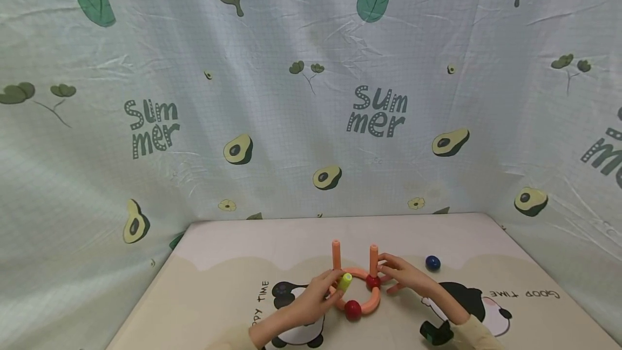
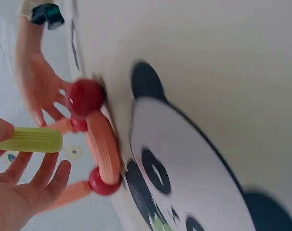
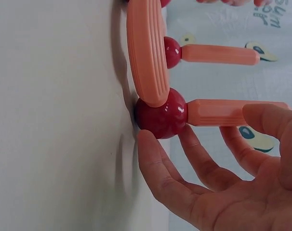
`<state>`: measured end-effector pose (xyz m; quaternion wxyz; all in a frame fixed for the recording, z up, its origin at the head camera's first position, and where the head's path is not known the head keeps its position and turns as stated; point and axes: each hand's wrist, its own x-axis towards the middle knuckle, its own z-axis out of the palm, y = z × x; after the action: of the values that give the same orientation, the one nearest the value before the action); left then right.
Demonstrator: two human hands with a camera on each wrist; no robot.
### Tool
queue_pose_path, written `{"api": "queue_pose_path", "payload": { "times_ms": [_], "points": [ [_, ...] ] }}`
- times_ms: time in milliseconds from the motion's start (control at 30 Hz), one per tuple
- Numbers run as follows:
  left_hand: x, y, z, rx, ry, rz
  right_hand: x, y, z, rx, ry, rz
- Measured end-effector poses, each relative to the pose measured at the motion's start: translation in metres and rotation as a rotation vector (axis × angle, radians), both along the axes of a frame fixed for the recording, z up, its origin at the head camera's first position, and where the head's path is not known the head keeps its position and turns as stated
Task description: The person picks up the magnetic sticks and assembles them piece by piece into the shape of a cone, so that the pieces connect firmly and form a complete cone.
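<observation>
My left hand (image 1: 316, 297) pinches a short yellow-green rod (image 2: 37, 139) between thumb and fingers, above the left side of a ring. Curved orange pieces (image 3: 148, 53) joined by red balls (image 1: 352, 310) make up this ring, which lies on the table. Two straight orange rods (image 1: 336, 255) stand upright from it. Beside the right upright rod (image 3: 216, 112) is my right hand (image 1: 405, 274), fingers spread and loosely bent. One fingertip reaches the red ball (image 3: 163, 114) at that rod's foot; another overlaps the rod's upper part. Whether they touch cannot be told.
A dark blue ball (image 1: 432, 263) sits on the table (image 1: 228, 247) to the right of the ring. The tabletop carries printed pandas and lettering. Behind and at both sides hangs a pale curtain (image 1: 272, 112) with avocado prints. A dark green band (image 1: 436, 332) is at the right wrist.
</observation>
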<state>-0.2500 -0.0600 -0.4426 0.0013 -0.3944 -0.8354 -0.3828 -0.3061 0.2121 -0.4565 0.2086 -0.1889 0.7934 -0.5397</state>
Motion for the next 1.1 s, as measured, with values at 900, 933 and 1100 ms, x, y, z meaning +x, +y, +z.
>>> {"api": "queue_pose_path", "payload": {
  "times_ms": [900, 933, 1100],
  "points": [
    [0.004, 0.022, -0.005, 0.151, -0.275, 0.039, -0.003, 0.001, -0.002, -0.016, -0.014, 0.006],
    [0.002, 0.022, -0.009, 0.155, -0.278, 0.033, -0.004, 0.001, -0.002, -0.014, -0.014, 0.008],
    [0.001, 0.022, -0.009, 0.159, -0.293, 0.042, -0.006, 0.004, -0.001, -0.022, 0.007, 0.060]
  ]
}}
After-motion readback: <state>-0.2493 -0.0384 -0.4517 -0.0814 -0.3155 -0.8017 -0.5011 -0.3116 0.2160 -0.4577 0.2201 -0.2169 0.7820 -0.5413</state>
